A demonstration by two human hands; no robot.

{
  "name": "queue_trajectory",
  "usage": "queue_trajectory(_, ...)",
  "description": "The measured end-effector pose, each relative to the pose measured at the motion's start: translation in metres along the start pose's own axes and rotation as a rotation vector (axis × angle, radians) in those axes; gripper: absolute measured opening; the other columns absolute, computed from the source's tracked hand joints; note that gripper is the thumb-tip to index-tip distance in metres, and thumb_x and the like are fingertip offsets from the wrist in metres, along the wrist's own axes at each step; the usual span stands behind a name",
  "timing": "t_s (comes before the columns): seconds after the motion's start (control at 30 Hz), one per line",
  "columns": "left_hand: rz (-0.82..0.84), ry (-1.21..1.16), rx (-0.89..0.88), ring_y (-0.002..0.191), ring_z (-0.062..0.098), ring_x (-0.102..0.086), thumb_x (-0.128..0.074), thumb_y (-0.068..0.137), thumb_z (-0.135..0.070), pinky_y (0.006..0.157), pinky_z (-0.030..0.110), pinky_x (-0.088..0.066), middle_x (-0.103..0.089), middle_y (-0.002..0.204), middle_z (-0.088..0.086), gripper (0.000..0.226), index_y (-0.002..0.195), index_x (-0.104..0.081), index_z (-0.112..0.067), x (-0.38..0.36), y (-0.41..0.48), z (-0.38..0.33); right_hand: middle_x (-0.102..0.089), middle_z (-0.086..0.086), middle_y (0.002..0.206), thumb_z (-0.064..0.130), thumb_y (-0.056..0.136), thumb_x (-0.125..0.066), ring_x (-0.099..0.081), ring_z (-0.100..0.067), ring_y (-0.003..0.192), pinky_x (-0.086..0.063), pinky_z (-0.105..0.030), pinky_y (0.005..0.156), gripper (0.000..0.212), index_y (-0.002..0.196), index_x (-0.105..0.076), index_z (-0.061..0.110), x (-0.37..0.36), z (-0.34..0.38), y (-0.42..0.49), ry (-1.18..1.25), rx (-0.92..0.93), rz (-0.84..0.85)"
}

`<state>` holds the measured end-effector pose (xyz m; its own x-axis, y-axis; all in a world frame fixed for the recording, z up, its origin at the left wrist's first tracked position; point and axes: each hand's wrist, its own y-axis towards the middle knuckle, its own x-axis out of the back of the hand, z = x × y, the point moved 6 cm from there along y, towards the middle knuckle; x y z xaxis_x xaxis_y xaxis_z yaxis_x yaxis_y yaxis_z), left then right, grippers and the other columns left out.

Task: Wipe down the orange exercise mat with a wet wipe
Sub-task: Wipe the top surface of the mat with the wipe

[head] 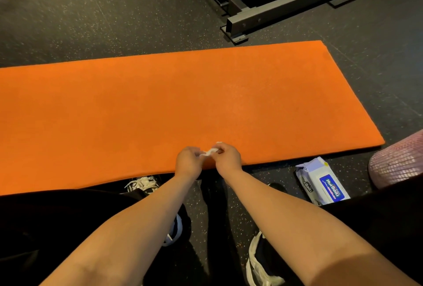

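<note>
Mostly hidden wet wipe (209, 152), pinched between both hands, mat (160, 107) cropped left

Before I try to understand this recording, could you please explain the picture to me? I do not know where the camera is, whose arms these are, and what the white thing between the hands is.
There is no machine here. The one picture comes from a camera worn on a person's head, looking forward and down, so the two bare arms are that person's own.

The left hand and the right hand meet over the near edge of the orange exercise mat, which lies flat on a dark speckled floor. Together they pinch a small crumpled wet wipe; it seems they are unfolding it, and it does not touch the mat yet.

On the floor to the right, just off the mat, lies a pack of wipes. Below are the person's shoes, and behind the mat stands a dark metal frame of some gym equipment.
</note>
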<state>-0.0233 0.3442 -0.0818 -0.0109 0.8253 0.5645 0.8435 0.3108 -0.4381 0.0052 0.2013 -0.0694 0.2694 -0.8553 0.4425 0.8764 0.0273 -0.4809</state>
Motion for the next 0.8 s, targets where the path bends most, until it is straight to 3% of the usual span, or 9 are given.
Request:
queue_trajectory(0.07,-0.045,0.038,-0.009,0.124,0.024,-0.053,-0.063,0.099,-0.027,0.084,0.028,-0.038,-0.056,0.14,0.008,0.024,0.103,-0.076,-0.007,0.004,0.003,0.002,-0.057,-0.004,0.12,0.02,0.1,-0.06,-0.057,-0.021,0.099,-0.044,-0.03,0.08,0.017,0.112,-0.069,0.012,0.0,0.002,0.002,-0.087,0.046,-0.018)
queue_trajectory(0.17,-0.081,0.102,-0.005,0.134,0.023,-0.041,-0.061,0.099,-0.035,0.09,0.028,-0.03,-0.053,0.141,0.003,0.027,0.094,-0.078,-0.014,0.01,0.006,0.002,-0.042,0.0,0.131,0.031,0.098,-0.064,-0.047,-0.021,0.112,-0.045,-0.034,0.089,0.02,0.101,-0.069,0.012,0.001,0.003,0.006,-0.206,0.054,-0.064)
queue_trajectory(0.23,-0.111,0.178,-0.029,0.132,0.022,-0.039,-0.058,0.1,-0.039,0.09,0.025,-0.025,-0.055,0.132,-0.003,0.029,0.097,-0.078,-0.017,0.013,0.006,0.003,-0.048,-0.001,0.126,0.035,0.098,-0.062,-0.049,-0.022,0.107,-0.045,-0.033,0.083,0.021,0.096,-0.067,0.015,0.0,0.008,0.007,-0.257,0.063,-0.047)
queue_trajectory(0.33,-0.117,0.11,-0.075,0.09,0.016,-0.054,-0.055,0.101,-0.04,0.071,0.027,-0.031,-0.061,0.089,-0.005,0.034,0.086,-0.074,-0.015,0.013,0.002,0.001,-0.062,-0.002,0.099,0.037,0.099,-0.06,-0.055,-0.021,0.083,-0.039,-0.031,0.06,0.021,0.092,-0.06,0.018,-0.006,0.012,0.006,-0.093,-0.008,0.007)
queue_trajectory(0.4,-0.081,0.005,-0.079,0.054,0.016,-0.043,-0.054,0.102,-0.037,0.052,0.031,-0.027,-0.05,0.058,-0.001,0.044,0.069,-0.062,-0.009,0.01,-0.001,-0.002,-0.062,0.001,0.091,0.033,0.099,-0.061,-0.057,-0.02,0.082,-0.04,-0.03,0.059,0.017,0.096,-0.061,0.016,-0.013,0.009,0.004,0.116,-0.102,0.024)
queue_trajectory(0.43,-0.064,-0.02,-0.064,0.05,0.016,-0.039,-0.052,0.102,-0.036,0.049,0.031,-0.025,-0.048,0.055,0.001,0.045,0.066,-0.057,-0.009,0.009,-0.003,-0.003,-0.063,0.002,0.093,0.031,0.099,-0.061,-0.059,-0.02,0.085,-0.043,-0.03,0.061,0.015,0.101,-0.061,0.016,-0.015,0.009,0.002,0.184,-0.129,0.031)
queue_trajectory(0.6,0.027,-0.192,0.019,0.073,0.015,-0.064,-0.05,0.104,-0.032,0.062,0.03,-0.047,-0.071,0.085,0.001,0.021,0.101,-0.068,-0.02,0.003,-0.003,-0.007,-0.061,-0.005,0.109,0.025,0.099,-0.063,-0.062,-0.019,0.085,-0.052,-0.031,0.063,0.025,0.12,-0.05,0.019,-0.016,0.011,0.0,0.36,-0.14,0.087)
queue_trajectory(0.7,0.084,-0.253,0.054,0.089,0.021,-0.069,-0.05,0.103,-0.025,0.07,0.032,-0.052,-0.072,0.104,0.002,0.025,0.126,-0.059,-0.021,0.001,-0.004,-0.005,-0.055,-0.001,0.091,0.026,0.098,-0.066,-0.051,-0.023,0.074,-0.046,-0.04,0.064,0.016,0.099,-0.052,0.019,-0.024,0.008,0.002,0.35,-0.07,0.101)
queue_trajectory(0.8,0.128,-0.28,0.055,0.088,0.024,-0.068,-0.051,0.102,-0.019,0.07,0.035,-0.048,-0.073,0.103,0.0,0.024,0.126,-0.056,-0.02,-0.004,-0.003,-0.001,-0.06,-0.003,0.089,0.014,0.096,-0.064,-0.052,-0.023,0.072,-0.044,-0.035,0.061,0.015,0.083,-0.057,0.017,-0.026,0.001,0.009,0.277,-0.075,0.062)
